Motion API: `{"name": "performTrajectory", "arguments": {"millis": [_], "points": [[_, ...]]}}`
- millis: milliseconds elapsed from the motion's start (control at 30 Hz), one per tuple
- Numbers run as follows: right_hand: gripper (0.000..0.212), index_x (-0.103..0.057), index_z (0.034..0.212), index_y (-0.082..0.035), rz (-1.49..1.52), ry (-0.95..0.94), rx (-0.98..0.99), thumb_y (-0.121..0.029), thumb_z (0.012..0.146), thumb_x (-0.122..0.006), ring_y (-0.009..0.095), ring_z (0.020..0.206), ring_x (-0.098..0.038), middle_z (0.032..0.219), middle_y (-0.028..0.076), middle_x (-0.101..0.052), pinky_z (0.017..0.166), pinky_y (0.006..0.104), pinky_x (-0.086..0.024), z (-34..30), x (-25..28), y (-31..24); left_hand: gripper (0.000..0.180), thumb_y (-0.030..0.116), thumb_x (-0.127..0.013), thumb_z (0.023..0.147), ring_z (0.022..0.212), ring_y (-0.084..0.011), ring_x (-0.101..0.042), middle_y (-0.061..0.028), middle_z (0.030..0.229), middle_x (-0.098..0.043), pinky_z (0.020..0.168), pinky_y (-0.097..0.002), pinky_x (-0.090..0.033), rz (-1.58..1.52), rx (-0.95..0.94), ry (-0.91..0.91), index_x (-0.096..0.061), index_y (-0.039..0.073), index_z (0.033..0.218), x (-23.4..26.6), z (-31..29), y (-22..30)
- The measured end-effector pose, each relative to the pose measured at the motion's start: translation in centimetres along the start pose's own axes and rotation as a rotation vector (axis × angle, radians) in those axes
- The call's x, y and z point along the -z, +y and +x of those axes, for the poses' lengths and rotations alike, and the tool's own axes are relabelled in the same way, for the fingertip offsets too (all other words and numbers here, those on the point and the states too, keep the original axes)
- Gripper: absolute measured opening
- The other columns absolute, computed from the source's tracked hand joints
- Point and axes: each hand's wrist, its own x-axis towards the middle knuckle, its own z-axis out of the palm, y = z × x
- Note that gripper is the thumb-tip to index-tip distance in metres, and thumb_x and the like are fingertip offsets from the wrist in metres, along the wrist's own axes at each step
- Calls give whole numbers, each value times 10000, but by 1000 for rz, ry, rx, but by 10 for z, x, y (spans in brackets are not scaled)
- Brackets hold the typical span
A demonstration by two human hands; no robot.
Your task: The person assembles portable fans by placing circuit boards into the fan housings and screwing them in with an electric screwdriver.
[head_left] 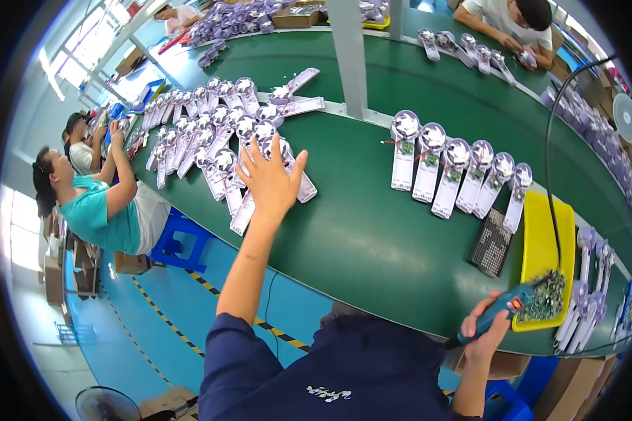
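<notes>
My left hand (268, 184) is open, fingers spread over a crowd of half-open handheld fans (225, 160) with pale purple casings and white blades. Its fingertips reach the nearest fans; whether they touch them I cannot tell. In my right hand (486, 337) is a teal electric screwdriver (500, 313), gripped near the table's front edge. Beside it lies a yellow tray (538, 217) with a heap of small green circuit boards (546, 298). Between my hands stands a slanting row of similar fans (446, 175), green boards showing inside some of them.
A black block with a grid of holes (490, 242) sits against the tray. White fan parts (584, 309) lie right of it. A grey post (349, 59) rises from the green table (358, 245). Co-workers sit at left (95, 203) and far right (516, 21). A black cable (551, 161) hangs down.
</notes>
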Motion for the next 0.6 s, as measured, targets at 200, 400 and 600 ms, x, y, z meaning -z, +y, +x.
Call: {"name": "performTrajectory", "arguments": {"millis": [200, 400, 600], "points": [[403, -490, 1205, -5, 56, -161, -366, -330, 988, -591, 133, 490, -515, 847, 112, -603, 435, 275, -426, 10, -48, 26, 859, 594, -628, 853, 1443, -387, -271, -184, 1501, -403, 1140, -652, -102, 91, -204, -191, -425, 0, 1439, -1, 5, 4], [408, -491, 1202, 11, 39, -195, -419, -323, 991, -592, 137, 497, -528, 842, 118, -606, 441, 279, -440, 19, -53, 34, 739, 445, -687, 869, 1407, -391, -321, -216, 1475, -408, 1150, -630, -112, -38, -234, -210, -428, 31, 1425, 6, 2, 9], [484, -462, 1210, 9, -37, -206, -412, -383, 969, -613, 156, 465, -521, 798, 133, -578, 417, 300, -429, 17, -43, 37, 619, 418, -645, 899, 1204, -422, -497, -246, 1304, -526, 1056, -560, -318, -303, -215, 147, -504, 26, 1356, -32, 104, 16]]}}
